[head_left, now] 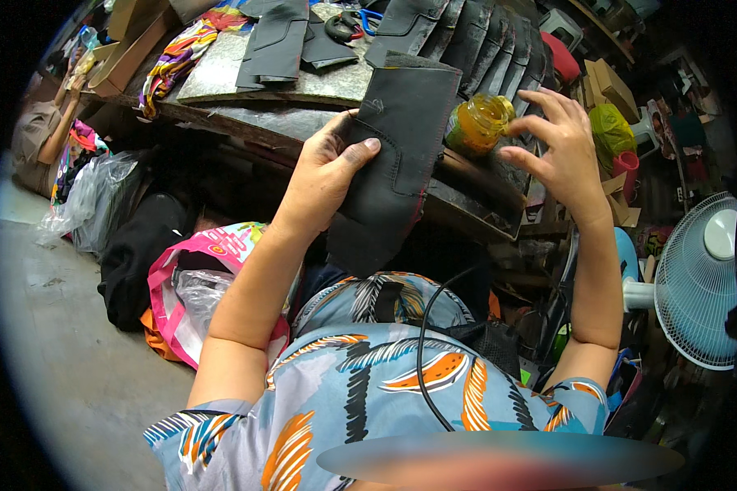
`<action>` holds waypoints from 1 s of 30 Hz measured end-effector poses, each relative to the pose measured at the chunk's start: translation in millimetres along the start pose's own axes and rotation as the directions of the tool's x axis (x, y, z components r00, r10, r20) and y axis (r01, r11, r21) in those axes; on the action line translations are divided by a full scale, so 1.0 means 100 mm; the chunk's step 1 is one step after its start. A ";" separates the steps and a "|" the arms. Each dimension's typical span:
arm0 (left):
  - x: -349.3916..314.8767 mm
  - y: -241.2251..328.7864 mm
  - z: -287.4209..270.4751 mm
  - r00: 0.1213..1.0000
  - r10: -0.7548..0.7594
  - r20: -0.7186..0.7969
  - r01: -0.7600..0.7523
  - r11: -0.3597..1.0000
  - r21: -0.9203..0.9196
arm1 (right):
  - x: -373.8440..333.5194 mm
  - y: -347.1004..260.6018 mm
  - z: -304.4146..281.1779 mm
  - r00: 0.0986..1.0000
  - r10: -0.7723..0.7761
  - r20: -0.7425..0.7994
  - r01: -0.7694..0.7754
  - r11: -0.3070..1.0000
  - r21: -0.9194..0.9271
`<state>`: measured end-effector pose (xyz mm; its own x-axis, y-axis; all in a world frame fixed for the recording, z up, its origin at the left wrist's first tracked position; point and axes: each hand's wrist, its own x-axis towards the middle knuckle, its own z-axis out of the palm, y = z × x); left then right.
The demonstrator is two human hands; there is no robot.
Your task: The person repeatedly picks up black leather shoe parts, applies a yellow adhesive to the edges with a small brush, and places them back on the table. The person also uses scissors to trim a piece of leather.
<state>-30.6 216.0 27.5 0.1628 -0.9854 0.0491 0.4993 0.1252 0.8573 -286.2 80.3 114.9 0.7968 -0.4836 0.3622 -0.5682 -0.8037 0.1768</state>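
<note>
My left hand (333,168) grips a black leather piece (401,135) by its left side, thumb on top and fingers behind it. A stitched seam curves across the leather, and reddish thread or edging shows along its right side. To the right of it, at the bench edge, a glass jar (477,127) of amber, glue-like contents stands tilted in the view. Close beside the jar's mouth is my right hand (553,139), its fingers curved and apart. I see nothing held in it.
Several similar black leather pieces (475,41) lie overlapped along the workbench (221,123). Black-handled snips (344,27) and a colourful cloth (176,65) are there too. A pink-edged bag (160,286) sits at my left, a fan (696,278) at my right. Another person (45,135) is at the far left.
</note>
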 end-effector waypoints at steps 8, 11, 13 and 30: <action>-0.06 0.07 0.10 1.000 0.006 0.006 -0.006 1.000 -0.002 | 0.08 -0.26 -0.07 0.997 0.028 -0.067 0.036 0.609 0.793; -0.12 0.12 0.14 1.000 0.012 0.028 -0.012 1.000 -0.011 | 0.13 -0.33 0.09 0.997 0.026 -0.076 0.053 0.508 0.860; -0.14 0.15 0.16 0.999 0.033 0.027 -0.032 0.999 -0.025 | 0.14 -0.32 0.16 0.996 0.042 -0.078 0.045 0.514 0.857; -0.06 0.16 0.20 0.997 0.081 -0.013 -0.081 0.995 -0.066 | 0.06 -0.41 0.21 0.995 -0.074 -0.065 0.095 0.567 0.818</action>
<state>-40.8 221.3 51.6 0.2137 -0.9705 0.1113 0.5391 0.2122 0.8151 -254.1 103.4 90.4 0.8219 -0.3992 0.4064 -0.0778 -0.7853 -0.6142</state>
